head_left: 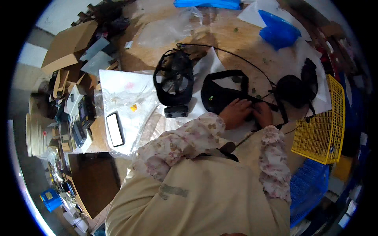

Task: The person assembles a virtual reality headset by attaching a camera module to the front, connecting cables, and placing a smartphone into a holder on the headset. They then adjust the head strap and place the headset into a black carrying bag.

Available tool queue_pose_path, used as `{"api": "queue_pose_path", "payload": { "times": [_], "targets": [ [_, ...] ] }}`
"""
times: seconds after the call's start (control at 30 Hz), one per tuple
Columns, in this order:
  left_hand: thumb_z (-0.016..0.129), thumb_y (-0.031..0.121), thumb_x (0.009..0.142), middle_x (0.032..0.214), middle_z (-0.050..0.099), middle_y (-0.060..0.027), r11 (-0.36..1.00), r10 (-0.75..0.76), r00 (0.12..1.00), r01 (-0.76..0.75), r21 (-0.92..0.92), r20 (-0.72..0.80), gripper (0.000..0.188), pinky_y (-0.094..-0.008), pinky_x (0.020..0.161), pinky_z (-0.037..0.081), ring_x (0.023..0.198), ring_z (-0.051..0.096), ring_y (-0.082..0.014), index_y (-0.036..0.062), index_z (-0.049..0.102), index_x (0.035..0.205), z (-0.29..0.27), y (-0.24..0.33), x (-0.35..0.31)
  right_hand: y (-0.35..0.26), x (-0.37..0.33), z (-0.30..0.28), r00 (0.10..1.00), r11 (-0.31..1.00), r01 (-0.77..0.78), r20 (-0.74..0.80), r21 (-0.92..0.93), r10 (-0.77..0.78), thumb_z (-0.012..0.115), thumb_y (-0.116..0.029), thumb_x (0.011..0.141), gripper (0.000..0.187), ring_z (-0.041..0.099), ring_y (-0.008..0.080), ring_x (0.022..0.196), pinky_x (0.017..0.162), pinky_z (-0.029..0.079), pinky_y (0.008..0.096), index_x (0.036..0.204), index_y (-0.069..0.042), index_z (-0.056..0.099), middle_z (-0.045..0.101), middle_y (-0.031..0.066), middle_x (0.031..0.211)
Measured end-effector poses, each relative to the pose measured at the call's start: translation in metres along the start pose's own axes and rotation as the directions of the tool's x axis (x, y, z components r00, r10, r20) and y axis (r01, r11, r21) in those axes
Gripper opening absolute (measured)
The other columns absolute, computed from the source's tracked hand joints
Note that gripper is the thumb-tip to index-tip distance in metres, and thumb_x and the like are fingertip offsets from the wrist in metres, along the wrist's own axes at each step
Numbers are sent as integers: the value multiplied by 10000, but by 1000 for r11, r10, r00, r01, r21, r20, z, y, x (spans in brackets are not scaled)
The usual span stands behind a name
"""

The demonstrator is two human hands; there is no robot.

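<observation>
A black fabric pouch with a wide strap loop [212, 98] lies in front of me at the middle of the table, a small yellow-green mark on its face. My left hand [236, 113] is on its right part, fingers bent closed on the fabric. Close beside it, my right hand [263, 114] is closed on the same black material; its fingertips are partly hidden. Left of the pouch stands a black head-strap frame [174, 78] with a dark lens unit [176, 111] at its near end. Another black strapped piece [295, 89] lies to the right, and a thin black cable arches behind the pouch.
A phone with a lit white screen [115, 129] lies on white foam sheet [130, 84] at left. Clear plastic [169, 31] and a blue bag [278, 30] are at the back. A yellow basket [321, 126] stands right, above a blue crate [311, 188]. Cardboard boxes [69, 45] crowd the left.
</observation>
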State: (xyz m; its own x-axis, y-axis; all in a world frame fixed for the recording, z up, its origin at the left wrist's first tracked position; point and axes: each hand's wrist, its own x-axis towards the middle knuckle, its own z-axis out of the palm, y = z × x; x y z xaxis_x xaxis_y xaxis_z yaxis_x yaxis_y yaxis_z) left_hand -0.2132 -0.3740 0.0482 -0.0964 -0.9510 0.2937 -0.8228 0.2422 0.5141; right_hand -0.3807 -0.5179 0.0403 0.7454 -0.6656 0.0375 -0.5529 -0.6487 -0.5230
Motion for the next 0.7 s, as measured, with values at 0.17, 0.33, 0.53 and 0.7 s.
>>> {"api": "queue_pose_path", "payload": {
  "times": [0.17, 0.33, 0.53, 0.7],
  "targets": [
    [691, 247, 739, 1288, 493, -115, 1000, -17, 998, 17, -4, -61, 563, -468, 1047, 338, 1226, 459, -297, 111, 505, 1252, -8, -2, 6, -2, -2, -9, 971, 962, -213, 146, 171, 189, 625, -242, 825, 209, 580, 369, 818, 709, 466, 438, 859, -38, 593, 599, 154, 884],
    [677, 254, 751, 989, 553, -96, 990, -140, 990, 140, 11, 24, 339, -441, 815, 472, 947, 580, -316, 93, 568, 1029, -27, 2, 44, -36, 5, -21, 984, 979, -160, 94, 126, 149, 598, -286, 873, 258, 570, 378, 792, 705, 467, 423, 890, -30, 571, 597, 166, 876],
    [645, 219, 784, 912, 558, -108, 978, -190, 981, 191, -78, 29, 196, -422, 705, 502, 863, 599, -324, 80, 572, 902, -22, -6, 49, -54, -3, -28, 989, 916, -144, 35, 373, 142, 556, -283, 910, 263, 575, 399, 836, 722, 470, 436, 968, -27, 572, 602, 203, 912],
    [630, 185, 804, 901, 562, -114, 976, -167, 981, 150, -156, -102, 122, -424, 711, 497, 867, 588, -328, 82, 584, 851, -23, -8, 40, -35, -13, -4, 982, 931, -188, 58, 313, 179, 538, -282, 921, 275, 581, 411, 851, 725, 464, 451, 973, -16, 588, 602, 228, 902]
  ]
}}
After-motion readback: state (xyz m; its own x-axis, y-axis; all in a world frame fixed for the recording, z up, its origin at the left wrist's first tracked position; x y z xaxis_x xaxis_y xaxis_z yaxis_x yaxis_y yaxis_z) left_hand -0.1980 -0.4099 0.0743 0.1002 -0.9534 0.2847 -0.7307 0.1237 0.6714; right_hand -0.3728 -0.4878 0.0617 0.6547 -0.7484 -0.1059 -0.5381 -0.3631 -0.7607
